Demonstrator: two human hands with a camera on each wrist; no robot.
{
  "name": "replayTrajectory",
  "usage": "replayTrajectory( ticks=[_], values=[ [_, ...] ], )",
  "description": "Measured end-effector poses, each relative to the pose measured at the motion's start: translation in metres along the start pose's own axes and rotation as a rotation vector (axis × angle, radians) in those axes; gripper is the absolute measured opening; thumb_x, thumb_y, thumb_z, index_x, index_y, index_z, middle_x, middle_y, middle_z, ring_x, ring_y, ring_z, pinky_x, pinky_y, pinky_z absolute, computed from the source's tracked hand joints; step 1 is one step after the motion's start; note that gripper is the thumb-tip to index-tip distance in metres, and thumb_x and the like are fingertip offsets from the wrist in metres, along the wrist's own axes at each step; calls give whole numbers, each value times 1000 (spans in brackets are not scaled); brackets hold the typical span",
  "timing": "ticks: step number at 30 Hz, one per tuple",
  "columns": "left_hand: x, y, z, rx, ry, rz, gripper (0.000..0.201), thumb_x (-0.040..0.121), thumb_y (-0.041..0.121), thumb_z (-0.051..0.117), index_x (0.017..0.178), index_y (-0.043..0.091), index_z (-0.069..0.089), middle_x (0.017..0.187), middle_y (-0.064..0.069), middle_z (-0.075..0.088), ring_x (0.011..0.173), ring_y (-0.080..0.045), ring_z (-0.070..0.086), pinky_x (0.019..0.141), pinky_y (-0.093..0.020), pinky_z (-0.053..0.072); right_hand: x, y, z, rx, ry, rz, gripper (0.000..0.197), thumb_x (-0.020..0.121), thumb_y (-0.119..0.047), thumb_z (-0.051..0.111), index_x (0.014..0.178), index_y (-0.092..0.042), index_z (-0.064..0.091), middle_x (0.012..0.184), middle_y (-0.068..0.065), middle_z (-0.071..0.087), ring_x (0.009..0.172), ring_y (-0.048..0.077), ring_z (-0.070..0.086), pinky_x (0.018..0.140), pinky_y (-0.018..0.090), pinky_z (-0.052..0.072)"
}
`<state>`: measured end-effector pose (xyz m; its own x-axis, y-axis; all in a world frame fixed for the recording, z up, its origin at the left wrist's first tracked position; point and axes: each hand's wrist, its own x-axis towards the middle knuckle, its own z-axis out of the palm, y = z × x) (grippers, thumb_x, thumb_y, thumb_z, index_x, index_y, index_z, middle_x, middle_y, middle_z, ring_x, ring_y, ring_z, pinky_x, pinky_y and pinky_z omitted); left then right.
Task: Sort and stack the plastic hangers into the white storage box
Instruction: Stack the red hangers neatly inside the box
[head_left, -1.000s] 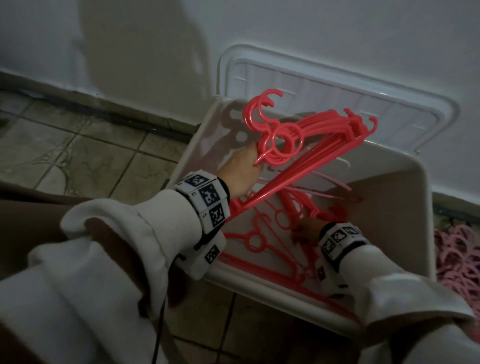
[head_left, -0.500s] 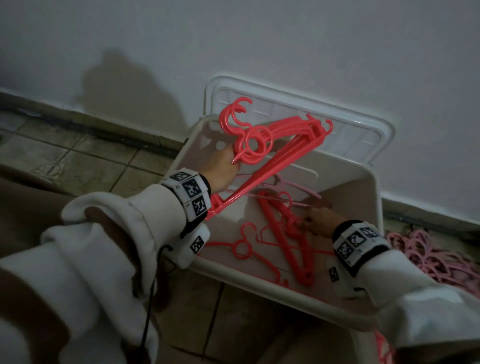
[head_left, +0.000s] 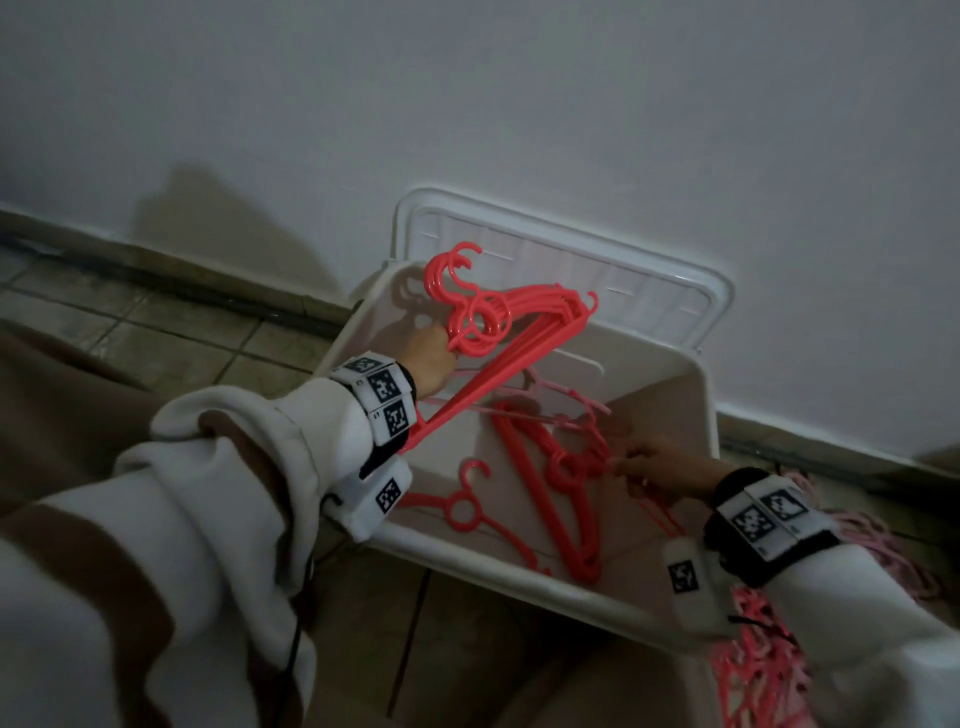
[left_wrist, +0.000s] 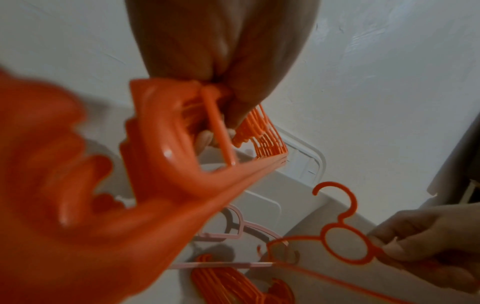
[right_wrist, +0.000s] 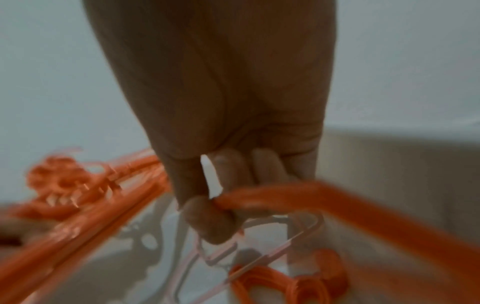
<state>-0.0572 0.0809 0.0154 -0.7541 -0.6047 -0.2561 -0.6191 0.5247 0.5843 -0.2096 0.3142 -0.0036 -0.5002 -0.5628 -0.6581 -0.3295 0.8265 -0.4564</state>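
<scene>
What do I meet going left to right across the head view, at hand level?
Left hand gripping the red hanger bundle → lone red hanger on the box floor → stacked red hangers → right hand → pink hangers outside the white storage box.

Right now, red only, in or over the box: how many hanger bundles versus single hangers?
Red bundles: 2, the held bundle in the left hand and the stacked bundle in the white storage box
Red singles: 2, the pinched hanger in the right hand and the loose hanger
Total: 4

White wall, tiled floor (dim)
</scene>
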Motion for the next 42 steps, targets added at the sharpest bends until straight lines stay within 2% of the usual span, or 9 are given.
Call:
replayTrajectory(
  ticks=[8, 13, 17, 24, 26, 30, 34, 38, 42],
  values=[
    [-3, 3, 3, -2, -37, -94, 26, 95, 14, 40, 76, 7, 57, 80, -8, 60, 78, -22, 57, 72, -35, 48, -36, -27, 3, 666, 137, -161, 14, 94, -12, 50, 81, -9, 54, 48, -3, 62, 34, 4, 53, 36, 13, 41],
    [-8, 3, 8, -370, -112, -122, 28, 93, 3, 44, 66, 7, 49, 60, -4, 45, 53, -16, 42, 52, -26, 38, -45, -62, 24, 948, 70, -352, 11, 93, -2, 47, 84, -8, 49, 58, 0, 67, 46, 7, 64, 44, 15, 50],
    [-12, 1, 12, -621, -173, -113, 21, 87, 10, 62, 68, 10, 54, 44, 6, 50, 36, -5, 41, 42, -19, 35, -39, -93, 47, 878, 119, -491, 17, 91, 2, 50, 79, -8, 44, 51, 0, 66, 39, 8, 61, 39, 15, 46],
    [-18, 3, 15, -834, -205, -91, 25, 78, 41, 68, 73, 18, 61, 61, 4, 58, 54, -8, 51, 47, -19, 37, -17, -116, 54, 837, 186, -499, 18, 88, -3, 57, 72, -9, 53, 51, 1, 65, 40, 9, 61, 41, 18, 40],
    [-19, 4, 15, -896, -219, -85, 31, 78, 41, 67, 82, 11, 62, 64, 4, 64, 53, -5, 58, 47, -16, 44, -13, -116, 54, 826, 170, -485, 18, 89, -3, 56, 73, -10, 53, 52, 0, 65, 40, 7, 60, 40, 15, 41],
    [-21, 5, 15, -982, -242, -87, 65, 70, 34, 78, 118, -3, 58, 106, -18, 69, 95, -28, 68, 90, -40, 53, -9, -118, 55, 805, 88, -495, 13, 91, -1, 52, 80, -8, 53, 50, -1, 64, 43, 4, 61, 43, 14, 49],
    [-22, 3, 15, -1066, -287, -88, 49, 82, 17, 67, 125, -2, 52, 104, -14, 68, 86, -20, 67, 80, -32, 55, -5, -120, 52, 629, 63, -547, 7, 88, 1, 55, 85, -6, 55, 65, 5, 60, 47, 4, 62, 49, 16, 53],
    [-23, -3, 14, -1080, -319, -59, 46, 81, 10, 66, 125, 4, 53, 111, -12, 66, 96, -22, 66, 84, -30, 55, -1, -116, 40, 384, 22, -599, 12, 83, -1, 64, 78, -13, 65, 55, -10, 65, 52, -2, 60, 56, 12, 50],
    [-24, -5, 14, -1048, -394, -40, 55, 71, 13, 73, 123, 7, 56, 117, -14, 65, 108, -28, 63, 94, -36, 51, -2, -109, 22, 306, -139, -584, 32, 82, 7, 61, 112, -4, 60, 59, -17, 67, 59, -8, 61, 60, 6, 47]
  ],
)
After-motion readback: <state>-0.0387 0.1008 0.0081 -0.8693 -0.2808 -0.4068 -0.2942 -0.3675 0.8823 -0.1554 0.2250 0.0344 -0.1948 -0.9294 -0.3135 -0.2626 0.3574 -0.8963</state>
